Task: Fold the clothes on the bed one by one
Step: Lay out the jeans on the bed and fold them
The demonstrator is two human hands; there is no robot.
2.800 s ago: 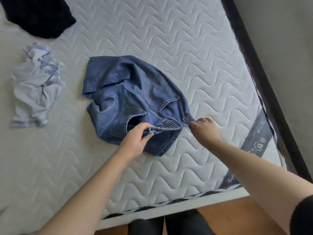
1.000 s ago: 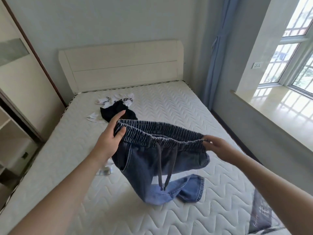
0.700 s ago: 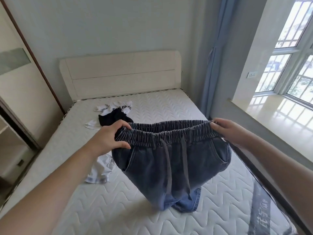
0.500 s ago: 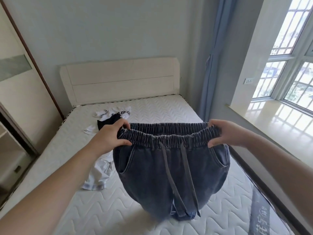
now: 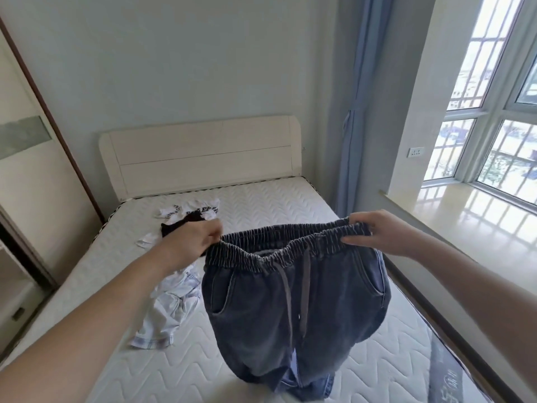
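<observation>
Fingers [image 5: 213, 230] pinch jeans [image 5: 293, 303] waistband; mattress label [image 5: 465, 373] unreadable.

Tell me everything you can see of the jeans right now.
The jeans are dark blue denim with a gathered elastic waistband, two grey drawstrings hanging down the front and slanted side pockets. They hang upright, front facing the camera, waistband stretched between the left hand and right hand. The leg ends bunch on the mattress.
</observation>
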